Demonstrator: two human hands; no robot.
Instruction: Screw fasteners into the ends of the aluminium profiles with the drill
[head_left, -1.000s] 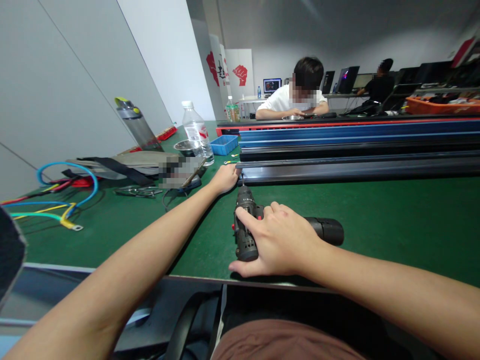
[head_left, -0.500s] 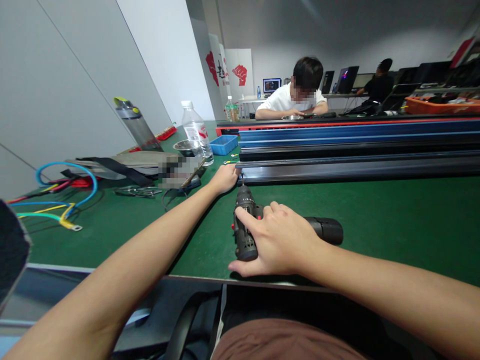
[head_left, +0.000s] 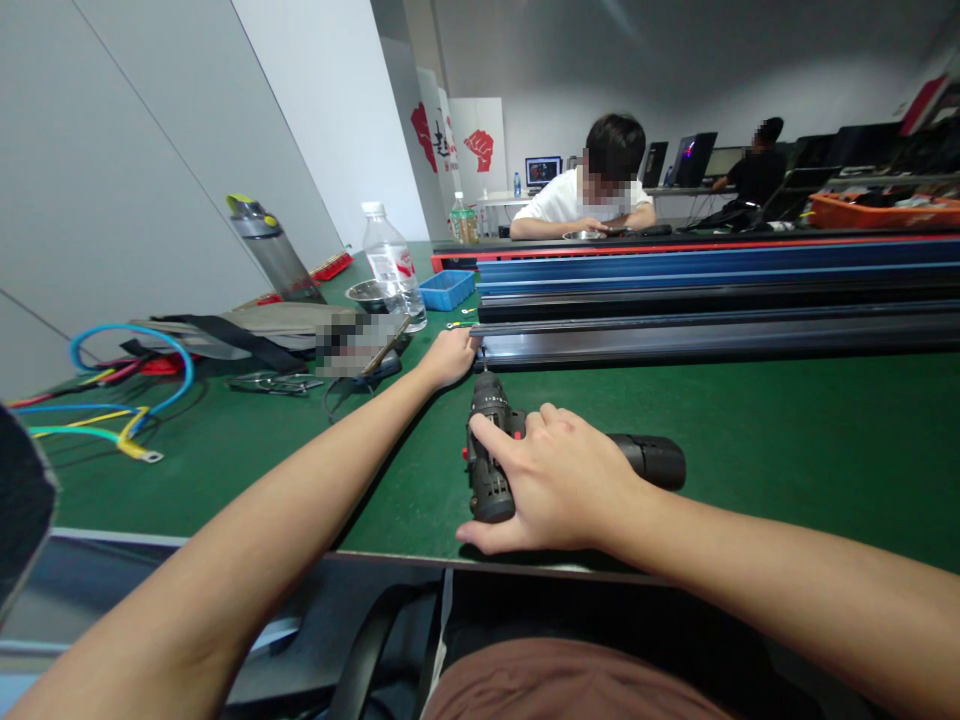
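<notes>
Two grips | right grip [head_left: 559,480] closed round drill [head_left: 487,450] | left grip [head_left: 450,357] curled at rail [head_left: 675,340] end by drill tip, hold unclear

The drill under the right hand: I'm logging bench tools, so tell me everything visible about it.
The drill is black, plastic-looking, with a ribbed chuck, vent slots at its rear and small red details. It lies on its side on the green table, bit pointing away at the end of the dark rail, handle stretching rightward. The right hand covers its middle, index finger laid along the body. The left hand rests beside the bit's tip.
</notes>
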